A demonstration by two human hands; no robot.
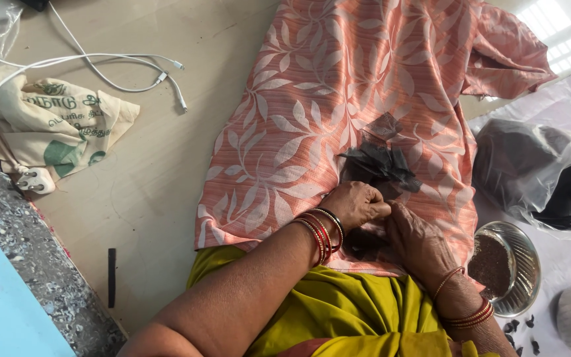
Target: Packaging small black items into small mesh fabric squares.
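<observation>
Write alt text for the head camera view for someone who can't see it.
A person's left hand and right hand work together over a pile of dark leaf pieces on an orange leaf-patterned cloth across the lap. A steel bowl of brown powder sits to the right, a printed cloth bag and white cable to the left.

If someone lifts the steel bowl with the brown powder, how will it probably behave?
The steel bowl looks thin and rigid, so probably light. Its rounded shape suggests it may rock if pushed. The loose brown powder inside would likely shift or spill when tilted.
</observation>
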